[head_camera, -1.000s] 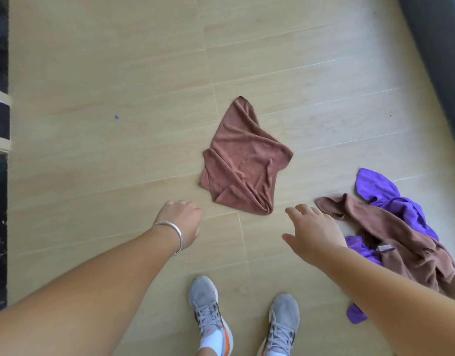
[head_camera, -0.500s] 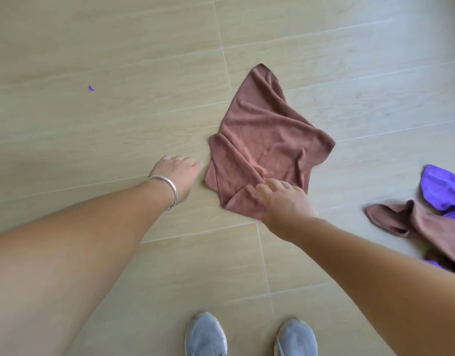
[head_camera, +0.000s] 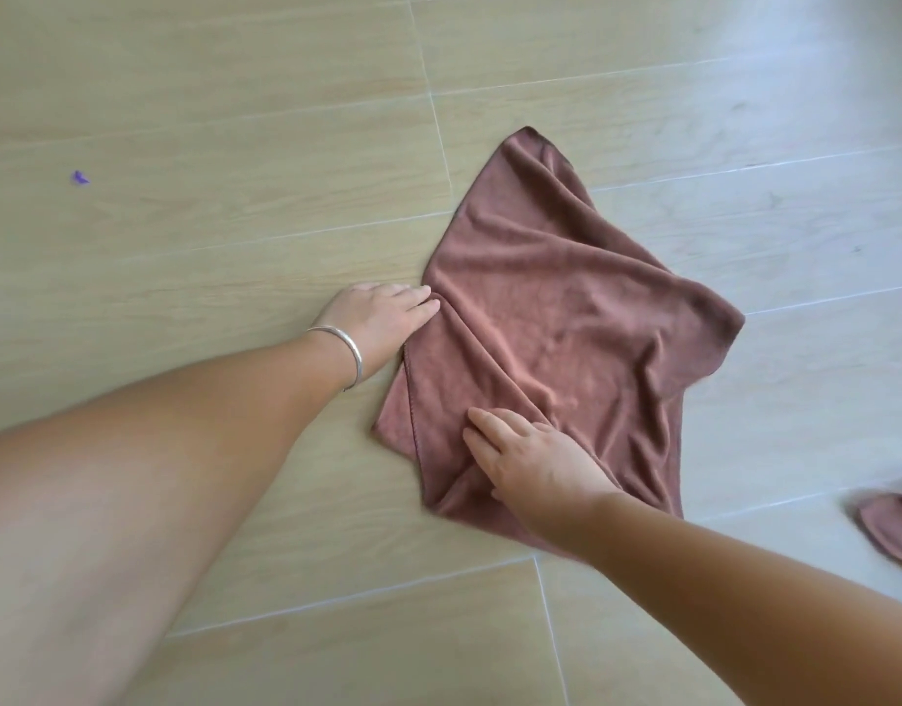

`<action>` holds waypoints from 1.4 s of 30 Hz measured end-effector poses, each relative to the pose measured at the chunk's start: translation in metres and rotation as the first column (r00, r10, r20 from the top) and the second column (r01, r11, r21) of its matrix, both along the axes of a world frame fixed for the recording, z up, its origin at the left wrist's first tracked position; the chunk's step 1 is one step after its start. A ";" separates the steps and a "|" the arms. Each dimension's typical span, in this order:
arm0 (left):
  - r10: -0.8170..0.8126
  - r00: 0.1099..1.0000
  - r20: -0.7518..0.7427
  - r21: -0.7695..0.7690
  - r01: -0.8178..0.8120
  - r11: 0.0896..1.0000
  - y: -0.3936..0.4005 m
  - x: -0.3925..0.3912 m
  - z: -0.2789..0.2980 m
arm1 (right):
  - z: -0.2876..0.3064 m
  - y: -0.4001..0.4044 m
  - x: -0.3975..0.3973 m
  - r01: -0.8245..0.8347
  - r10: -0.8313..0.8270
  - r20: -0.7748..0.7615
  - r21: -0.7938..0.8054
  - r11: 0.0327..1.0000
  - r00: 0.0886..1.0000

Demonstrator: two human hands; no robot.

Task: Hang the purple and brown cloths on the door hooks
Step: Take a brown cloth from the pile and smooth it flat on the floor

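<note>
Zero cloths were hung at this point, as far as I could tell; no door or hooks showed anywhere in the shot, so basically the whole job was ahead. The brown cloth (head_camera: pixel 555 318) lay crumpled on the wood-look floor (head_camera: pixel 209 145), spread out beyond both hands.

The left hand (head_camera: pixel 382 318), the one with the silver bangle (head_camera: pixel 348 351), sat at the cloth's edge with fingertips touching a fold; the fingers looked fairly straight, not clamped on anything. The right hand (head_camera: pixel 530 458) rested on top of the cloth's near corner, fingers spread and flat on the fabric, no real pinch that I could see. So most of the cloth was ahead of the right hand and off to the right of the left hand.

Well off to the right of the right hand, a bit of a second brown cloth (head_camera: pixel 892 527) poked in at the frame edge. No purple cloth in view, just a tiny purple scrap (head_camera: pixel 80 177) far out past the left hand.
</note>
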State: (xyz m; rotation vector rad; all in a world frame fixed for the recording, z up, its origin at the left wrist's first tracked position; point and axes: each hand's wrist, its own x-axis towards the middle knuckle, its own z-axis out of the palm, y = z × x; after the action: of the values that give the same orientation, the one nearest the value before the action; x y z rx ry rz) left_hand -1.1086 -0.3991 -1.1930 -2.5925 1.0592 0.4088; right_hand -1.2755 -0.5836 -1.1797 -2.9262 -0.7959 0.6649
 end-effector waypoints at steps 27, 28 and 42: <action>-0.036 0.979 -0.199 0.260 0.088 0.961 0.019 -0.089 0.221 | 0.251 -0.073 -0.036 0.487 -0.571 -0.109 -0.407 0.773 0.814; -0.043 0.973 -0.228 0.246 0.101 0.964 0.020 -0.098 0.234 | 0.267 -0.076 -0.046 0.482 -0.571 -0.117 -0.415 0.771 0.813; 0.043 0.895 -0.444 0.274 0.090 0.958 0.062 -0.196 0.404 | 0.429 -0.082 -0.116 0.248 -0.374 -0.260 -0.413 0.876 0.890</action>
State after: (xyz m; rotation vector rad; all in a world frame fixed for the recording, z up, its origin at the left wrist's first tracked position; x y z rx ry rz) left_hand -1.3048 -0.3369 -0.7889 -2.2710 1.0677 1.1087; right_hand -1.3917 -0.6660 -0.7511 -3.0103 -0.1574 1.3529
